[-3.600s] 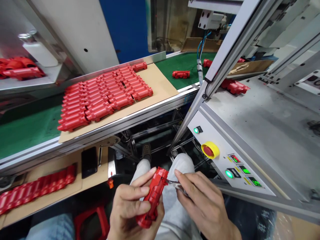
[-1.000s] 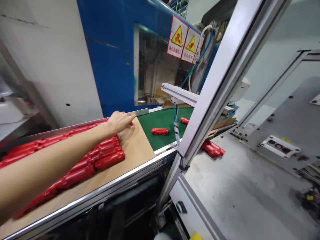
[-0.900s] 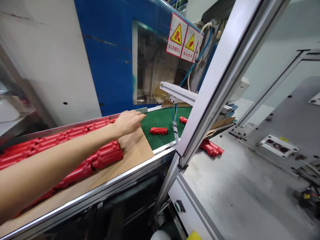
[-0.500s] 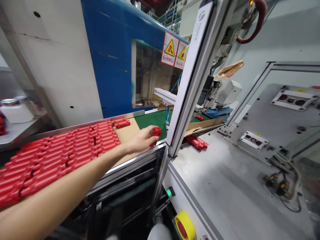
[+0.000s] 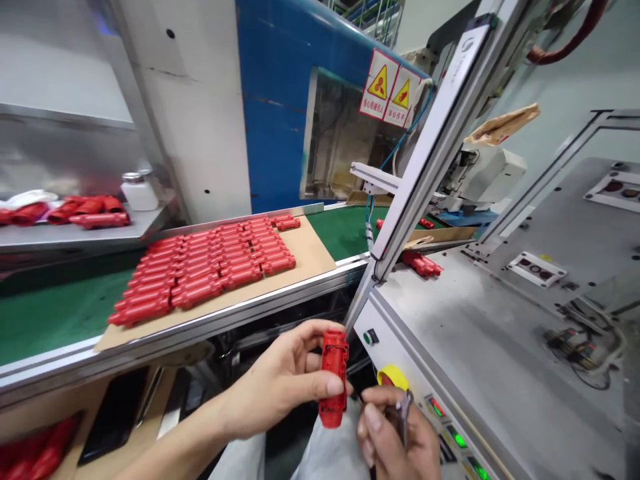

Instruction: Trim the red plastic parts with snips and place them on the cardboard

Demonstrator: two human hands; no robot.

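Observation:
My left hand (image 5: 290,377) grips a red plastic housing (image 5: 333,393) between thumb and fingers. The housing is held upright, its ribbed, hollow side towards me. Just to the right, my right hand (image 5: 395,430) is closed around a small metal hand tool (image 5: 405,410); most of it is hidden by the fingers, and its exact kind cannot be told. The right fingertips are close to the housing's lower right side. Beyond the hands, rows of similar red housings (image 5: 200,270) lie on a cardboard sheet (image 5: 315,257) over a green conveyor belt (image 5: 65,303).
An aluminium post (image 5: 430,140) rises beside the conveyor. To the right stands a grey machine table (image 5: 465,327) with a yellow-ringed button (image 5: 395,377) on its front and red housings (image 5: 423,263) on top. At left, a metal shelf (image 5: 115,233) holds more red parts and a white bottle (image 5: 140,193).
My left hand has come back from over the belt to in front of me, bringing a red housing. My right hand has entered view with the tool. The view has shifted left.

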